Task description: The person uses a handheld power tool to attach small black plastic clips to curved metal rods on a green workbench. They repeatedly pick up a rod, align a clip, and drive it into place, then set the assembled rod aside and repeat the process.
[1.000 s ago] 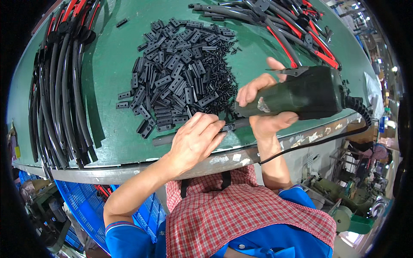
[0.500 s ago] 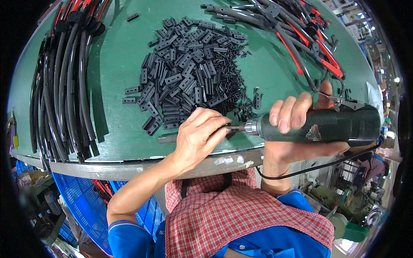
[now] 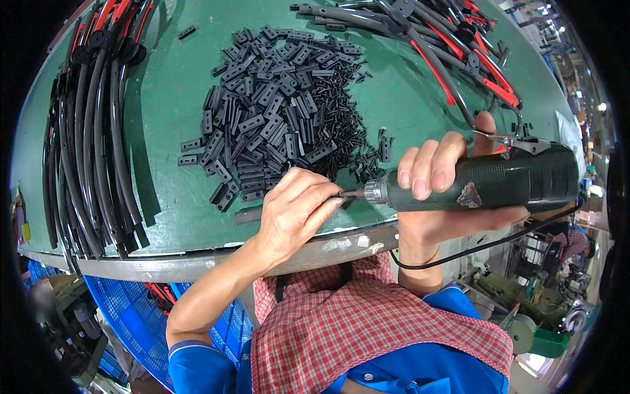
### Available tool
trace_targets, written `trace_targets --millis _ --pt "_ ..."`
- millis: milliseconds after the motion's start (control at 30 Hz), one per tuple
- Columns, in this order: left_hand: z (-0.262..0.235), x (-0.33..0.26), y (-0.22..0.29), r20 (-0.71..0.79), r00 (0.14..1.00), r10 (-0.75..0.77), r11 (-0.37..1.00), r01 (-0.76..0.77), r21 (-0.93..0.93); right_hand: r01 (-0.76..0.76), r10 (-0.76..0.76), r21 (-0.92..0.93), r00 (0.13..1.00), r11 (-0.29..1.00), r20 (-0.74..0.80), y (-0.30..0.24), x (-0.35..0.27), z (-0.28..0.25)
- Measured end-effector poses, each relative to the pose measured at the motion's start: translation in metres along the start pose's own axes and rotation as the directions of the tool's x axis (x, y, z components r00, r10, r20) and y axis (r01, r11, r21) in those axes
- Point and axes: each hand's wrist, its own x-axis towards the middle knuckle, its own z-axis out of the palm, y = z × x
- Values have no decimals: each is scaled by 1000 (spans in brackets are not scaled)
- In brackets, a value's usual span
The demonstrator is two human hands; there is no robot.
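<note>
My right hand [image 3: 430, 172] is wrapped round a dark green electric screwdriver [image 3: 505, 178], lying sideways with its bit pointing left. A metal lever and a cord are on the tool. The fingertips of my left hand [image 3: 294, 211] are pinched together at the tip of the bit [image 3: 352, 194]; what they grip is hidden. A dark grey tube [image 3: 248, 215] sticks out to the left from under that hand. Just beyond lies a heap of black rectangular blocks with holes [image 3: 266, 111], and black screws [image 3: 341, 108] are piled along its right side.
Bundled black tubes with red parts [image 3: 98, 144] lie at the left of the green table [image 3: 174, 131]. More black and red tube frames [image 3: 453, 59] lie at the far right. The metal table edge [image 3: 197, 261] runs before me, with a blue plastic basket [image 3: 125, 315] below it.
The view has shifted slightly, so the table things appear farther left. My left hand still pinches at the bit, and the right still holds the screwdriver.
</note>
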Motion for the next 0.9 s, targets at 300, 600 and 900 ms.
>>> trace_targets --millis 300,600,900 --pt "-4 2 3 65 991 116 990 -121 75 -14 22 64 992 998 -124 -9 -2 -4" --pt "-3 -2 8 175 983 -47 970 3 244 -8 23 -183 997 983 79 -4 -9 19" --pt "-2 -6 -3 117 993 -16 981 -8 196 -197 409 -465 814 863 413 9 1 20"
